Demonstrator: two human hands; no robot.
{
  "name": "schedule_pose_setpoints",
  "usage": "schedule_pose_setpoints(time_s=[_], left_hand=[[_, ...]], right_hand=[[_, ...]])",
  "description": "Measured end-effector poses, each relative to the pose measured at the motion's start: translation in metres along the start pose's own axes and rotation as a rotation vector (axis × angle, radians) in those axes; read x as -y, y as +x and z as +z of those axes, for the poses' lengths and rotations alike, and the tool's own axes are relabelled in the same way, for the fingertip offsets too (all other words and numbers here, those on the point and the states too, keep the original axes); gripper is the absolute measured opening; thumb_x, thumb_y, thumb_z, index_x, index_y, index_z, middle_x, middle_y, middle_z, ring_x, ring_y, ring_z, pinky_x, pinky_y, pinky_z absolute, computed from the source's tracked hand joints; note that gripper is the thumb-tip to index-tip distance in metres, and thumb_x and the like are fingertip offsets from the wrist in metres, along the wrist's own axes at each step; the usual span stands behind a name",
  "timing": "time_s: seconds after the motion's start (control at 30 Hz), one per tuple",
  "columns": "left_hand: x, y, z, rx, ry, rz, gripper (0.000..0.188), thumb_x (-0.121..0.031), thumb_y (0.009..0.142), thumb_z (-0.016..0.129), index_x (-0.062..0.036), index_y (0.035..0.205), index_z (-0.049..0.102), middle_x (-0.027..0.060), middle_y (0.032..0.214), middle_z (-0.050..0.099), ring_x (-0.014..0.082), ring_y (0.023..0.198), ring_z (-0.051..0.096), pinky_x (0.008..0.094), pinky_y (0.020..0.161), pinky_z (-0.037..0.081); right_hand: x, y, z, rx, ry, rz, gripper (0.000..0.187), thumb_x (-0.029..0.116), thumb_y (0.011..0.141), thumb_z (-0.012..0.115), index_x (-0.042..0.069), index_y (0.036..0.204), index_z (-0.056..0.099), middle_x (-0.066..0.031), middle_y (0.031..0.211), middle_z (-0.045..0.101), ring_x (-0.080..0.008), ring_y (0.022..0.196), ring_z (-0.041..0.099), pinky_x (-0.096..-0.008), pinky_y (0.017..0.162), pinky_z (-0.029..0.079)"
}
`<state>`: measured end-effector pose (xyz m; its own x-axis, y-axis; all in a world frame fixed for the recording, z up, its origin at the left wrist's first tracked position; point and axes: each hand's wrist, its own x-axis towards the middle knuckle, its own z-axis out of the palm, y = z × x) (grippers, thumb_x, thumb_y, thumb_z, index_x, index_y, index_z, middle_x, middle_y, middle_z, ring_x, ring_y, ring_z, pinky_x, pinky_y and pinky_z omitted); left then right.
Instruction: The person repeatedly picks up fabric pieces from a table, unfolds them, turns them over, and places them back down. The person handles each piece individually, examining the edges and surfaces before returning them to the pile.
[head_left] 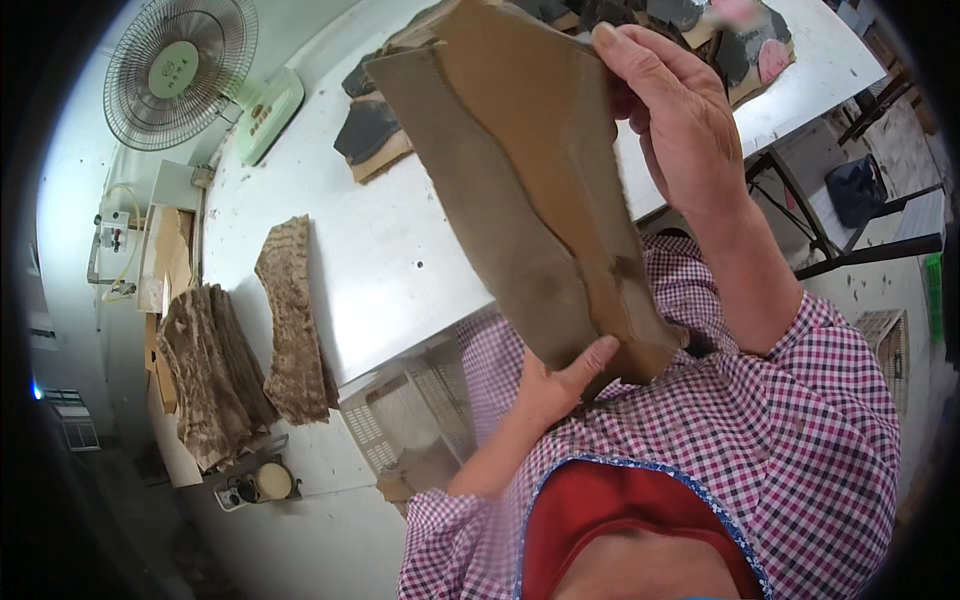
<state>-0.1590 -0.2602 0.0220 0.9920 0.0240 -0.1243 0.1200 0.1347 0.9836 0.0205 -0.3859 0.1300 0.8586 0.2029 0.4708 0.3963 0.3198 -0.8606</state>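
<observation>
Between both hands I hold up a long brown leather-like panel (525,130), its surface partly tan and partly grey-brown with a curved seam down its length. My right hand (680,120) grips the upper right corner, thumb on the front face and fingers behind. Lower down, my left hand (565,385) pinches the bottom edge with the thumb over the front; its other fingers are hidden behind the panel. To the left on the white table (365,270) lies a single mottled brown fur piece (292,320), beside a stack of similar fur pieces (208,370).
A green-based fan (265,115) stands at the table's far left. Dark and tan cut pieces (372,135) lie along the far side, partly behind the panel. Below the near edge is a plastic crate (405,420). A dark bag (856,190) sits at the right near metal legs.
</observation>
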Motion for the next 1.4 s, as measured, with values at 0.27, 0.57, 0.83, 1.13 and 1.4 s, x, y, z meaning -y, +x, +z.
schedule_pose_setpoints(time_s=[0.27, 0.57, 0.83, 1.13, 1.4], left_hand=[[-0.007, 0.015, -0.013, -0.16, -0.2, 0.029, 0.032, -0.014, 0.087, 0.069, 0.0004, 0.114, 0.059, 0.0059, 0.1, 0.064, 0.0139, 0.081, 0.06, 0.0265, 0.068, 0.049], [-0.011, 0.016, -0.008, -0.209, -0.109, 0.056, 0.031, -0.012, 0.086, 0.071, 0.0006, 0.112, 0.059, 0.0056, 0.096, 0.064, 0.0133, 0.08, 0.06, 0.0265, 0.068, 0.049], [-0.046, 0.05, -0.058, -0.273, 0.747, 0.443, 0.02, -0.004, 0.082, 0.067, 0.0032, 0.1, 0.066, 0.0146, 0.091, 0.071, 0.0239, 0.079, 0.068, 0.0345, 0.076, 0.053], [0.002, 0.081, -0.09, -0.116, 1.603, 0.308, 0.05, -0.024, 0.084, 0.06, 0.0012, 0.127, 0.053, 0.0251, 0.127, 0.052, 0.0362, 0.117, 0.052, 0.0463, 0.099, 0.042], [0.007, 0.09, -0.078, -0.202, 1.348, 0.336, 0.033, -0.016, 0.084, 0.063, 0.0016, 0.111, 0.061, 0.0205, 0.111, 0.061, 0.0359, 0.105, 0.057, 0.0447, 0.09, 0.045]], right_hand=[[-0.004, -0.062, -0.008, 0.33, -0.344, 0.333, 0.023, 0.02, 0.093, 0.06, -0.001, 0.086, 0.062, -0.0021, 0.072, 0.061, -0.0063, 0.062, 0.052, -0.0228, 0.057, 0.044], [0.001, -0.072, -0.002, 0.347, -0.356, 0.227, 0.013, 0.009, 0.087, 0.066, -0.003, 0.09, 0.061, -0.0068, 0.073, 0.063, -0.0098, 0.066, 0.056, -0.025, 0.06, 0.047], [-0.026, -0.073, -0.01, 0.187, -0.33, 0.265, 0.021, 0.017, 0.092, 0.061, -0.003, 0.1, 0.065, -0.0091, 0.082, 0.067, -0.0126, 0.072, 0.061, -0.027, 0.065, 0.049], [-0.032, -0.077, -0.011, 0.426, -0.532, -0.117, 0.014, 0.005, 0.083, 0.068, 0.0, 0.096, 0.065, -0.0129, 0.085, 0.066, -0.0233, 0.078, 0.064, -0.0305, 0.066, 0.05], [-0.104, -0.028, 0.032, 0.626, -0.84, 0.043, 0.036, 0.021, 0.095, 0.048, -0.006, 0.118, 0.056, -0.0234, 0.116, 0.06, -0.0396, 0.109, 0.056, -0.0445, 0.093, 0.045]])
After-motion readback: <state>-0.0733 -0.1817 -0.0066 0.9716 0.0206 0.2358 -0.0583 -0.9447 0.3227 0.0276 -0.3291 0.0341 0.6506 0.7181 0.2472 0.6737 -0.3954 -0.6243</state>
